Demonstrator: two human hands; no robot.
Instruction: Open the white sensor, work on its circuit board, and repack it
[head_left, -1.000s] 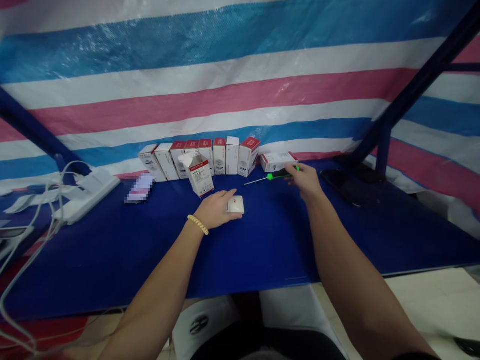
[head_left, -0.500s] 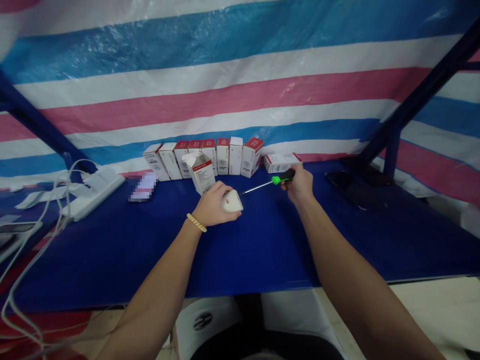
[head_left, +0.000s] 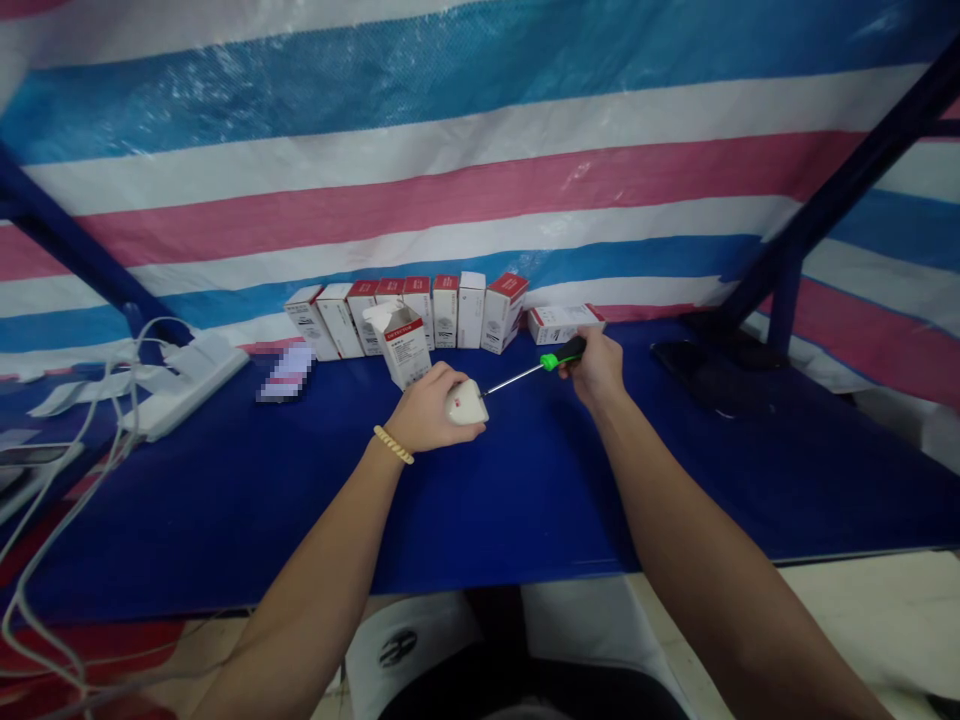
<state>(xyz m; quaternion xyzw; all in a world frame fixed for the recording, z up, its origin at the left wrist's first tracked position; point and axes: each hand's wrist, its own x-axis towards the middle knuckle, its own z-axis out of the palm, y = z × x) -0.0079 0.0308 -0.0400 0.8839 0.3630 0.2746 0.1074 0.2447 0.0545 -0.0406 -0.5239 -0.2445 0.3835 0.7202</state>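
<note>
My left hand (head_left: 431, 408) is closed around a small white detector (head_left: 466, 404) with a red mark on its face, held above the blue table. My right hand (head_left: 596, 368) grips the black and green handle of a screwdriver (head_left: 551, 360). Its thin metal shaft points left, and the tip meets the detector's right end or lies very near it. Just behind my left hand stands an opened carton (head_left: 405, 348) with its flaps up and "DETECTOR" printed on a red band. A closed carton (head_left: 566, 323) lies flat behind my right hand.
Several red and white cartons (head_left: 471, 310) stand in a row at the back, before a striped tarp (head_left: 450, 215). A white power strip (head_left: 184, 388) with loose cables is at the left. A dark phone (head_left: 697, 375) lies at the right on the blue table (head_left: 495, 520).
The screwdriver tip has come slightly closer to the detector's end, as my right hand shifted a little to the left. My left hand holds the detector almost still.
</note>
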